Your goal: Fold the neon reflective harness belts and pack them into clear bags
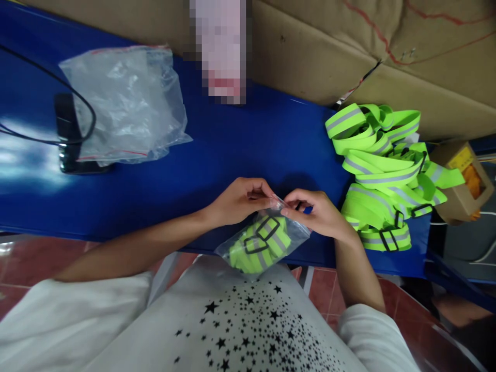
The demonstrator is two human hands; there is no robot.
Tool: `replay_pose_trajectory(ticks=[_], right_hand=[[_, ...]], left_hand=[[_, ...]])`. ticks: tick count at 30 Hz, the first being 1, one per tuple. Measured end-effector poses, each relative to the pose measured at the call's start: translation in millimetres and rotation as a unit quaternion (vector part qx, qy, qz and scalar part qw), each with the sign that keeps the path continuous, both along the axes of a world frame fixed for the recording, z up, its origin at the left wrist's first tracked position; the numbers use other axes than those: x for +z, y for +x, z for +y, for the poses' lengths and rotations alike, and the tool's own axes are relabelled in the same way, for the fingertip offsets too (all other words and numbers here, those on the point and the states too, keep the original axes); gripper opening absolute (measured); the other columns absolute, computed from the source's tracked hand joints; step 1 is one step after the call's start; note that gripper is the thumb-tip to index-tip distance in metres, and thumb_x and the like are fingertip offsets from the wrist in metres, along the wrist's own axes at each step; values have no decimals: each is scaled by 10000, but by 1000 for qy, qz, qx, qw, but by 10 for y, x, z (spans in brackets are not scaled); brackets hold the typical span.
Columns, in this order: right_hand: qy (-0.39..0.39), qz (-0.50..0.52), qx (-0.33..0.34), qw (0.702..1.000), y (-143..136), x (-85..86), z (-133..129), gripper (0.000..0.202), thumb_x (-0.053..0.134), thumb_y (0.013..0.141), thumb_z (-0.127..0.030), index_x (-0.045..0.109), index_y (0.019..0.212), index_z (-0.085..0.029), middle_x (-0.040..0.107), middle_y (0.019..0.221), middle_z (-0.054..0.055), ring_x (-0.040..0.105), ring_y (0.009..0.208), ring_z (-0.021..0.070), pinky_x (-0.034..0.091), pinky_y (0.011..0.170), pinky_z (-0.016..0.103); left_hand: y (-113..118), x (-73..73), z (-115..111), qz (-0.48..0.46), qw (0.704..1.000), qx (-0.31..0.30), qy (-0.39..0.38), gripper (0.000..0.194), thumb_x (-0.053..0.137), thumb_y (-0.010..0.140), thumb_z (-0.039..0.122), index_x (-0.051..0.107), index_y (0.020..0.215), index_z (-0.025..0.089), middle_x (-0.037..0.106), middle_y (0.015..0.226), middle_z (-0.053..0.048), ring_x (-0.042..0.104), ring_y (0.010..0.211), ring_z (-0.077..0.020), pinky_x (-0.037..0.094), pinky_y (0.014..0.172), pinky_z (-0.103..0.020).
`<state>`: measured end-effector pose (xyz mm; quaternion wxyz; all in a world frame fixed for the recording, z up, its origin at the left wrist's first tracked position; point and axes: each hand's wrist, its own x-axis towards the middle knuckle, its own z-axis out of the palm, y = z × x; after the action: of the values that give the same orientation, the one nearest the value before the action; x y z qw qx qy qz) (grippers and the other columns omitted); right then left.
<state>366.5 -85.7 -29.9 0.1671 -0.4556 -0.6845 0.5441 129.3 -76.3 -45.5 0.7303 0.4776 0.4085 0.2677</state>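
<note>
- From where I stand, I see one small clear bag (297,228) in front of the person's tummy, at the near edge of the blue table (251,144).
- A bright green strap (248,261) is inside it, all folded up. Two black buckles show through the plastic. It looks all the way in to me, so that part seems done.
- I can't tell if the top of the bag is shut or a bit open.
- The left hand (246,201) has its thumb and pointing finger pinched together on one top corner of the bag.
- The right hand (315,209) pinches the same top edge, just beside the left one. Its thumb is on the near side, and its fingers curl behind.
- So both hands are holding on, with their fingertips nearly together.
- Over to the right is a big pile of green straps (387,178). Those are loose, with no bag around them that I can see.
- Over to the left is a heap of clear bags (127,103) with red lines. They lie flat and partly cover a black thing (65,119).
</note>
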Motion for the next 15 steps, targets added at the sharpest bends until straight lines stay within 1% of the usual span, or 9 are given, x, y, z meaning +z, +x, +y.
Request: replay_pose_trajectory(ticks=[3, 6, 8, 10, 13, 15], right_hand=[[15, 19, -27, 999, -41, 2, -25, 160, 711, 925, -367, 710, 914, -208, 697, 782, -22, 637, 688, 94, 483, 607, 219], [69, 19, -28, 997, -80, -2, -54, 107, 672, 960, -310, 688, 933, -208, 695, 813, -19, 620, 695, 89, 478, 634, 220], [109, 3, -20, 994, -102, -10, -71, 86, 637, 981, -279, 667, 948, -205, 690, 831, -10, 615, 707, 93, 462, 626, 219], [136, -10, -14, 991, -119, -23, -83, 88, 609, 996, -268, 647, 953, -201, 683, 836, -4, 618, 718, 97, 448, 617, 215], [145, -22, -4, 989, -132, -45, -95, 104, 588, 1010, -290, 623, 976, -199, 664, 812, -12, 607, 697, 92, 436, 612, 203], [142, -23, -4, 990, -141, -61, -108, 118, 581, 1017, -310, 609, 983, -201, 642, 777, -29, 578, 652, 79, 424, 603, 193]], left_hand=[[-4, 15, 6, 6, 1000, 15, -6, 145, 768, 839, 272, 708, 855, 142, 792, 918, -56, 739, 843, -151, 577, 781, -270], [-19, 26, 9, -5, 1000, 0, 10, 161, 747, 864, 295, 716, 917, 146, 780, 894, -45, 728, 819, -139, 564, 752, -250], [-29, 26, 4, 3, 999, -22, 34, 179, 715, 893, 321, 720, 951, 151, 764, 863, -36, 710, 778, -129, 542, 703, -230], [-32, 24, -8, 39, 996, -30, 76, 199, 686, 916, 344, 722, 957, 152, 743, 830, -26, 681, 733, -118, 514, 661, -218], [-22, 15, -28, 90, 986, -19, 141, 212, 655, 937, 354, 710, 951, 150, 705, 799, -13, 637, 703, -107, 490, 646, -214], [-16, -1, -33, 85, 985, -23, 145, 228, 630, 951, 365, 693, 959, 146, 684, 800, -11, 618, 703, -105, 477, 643, -216]])
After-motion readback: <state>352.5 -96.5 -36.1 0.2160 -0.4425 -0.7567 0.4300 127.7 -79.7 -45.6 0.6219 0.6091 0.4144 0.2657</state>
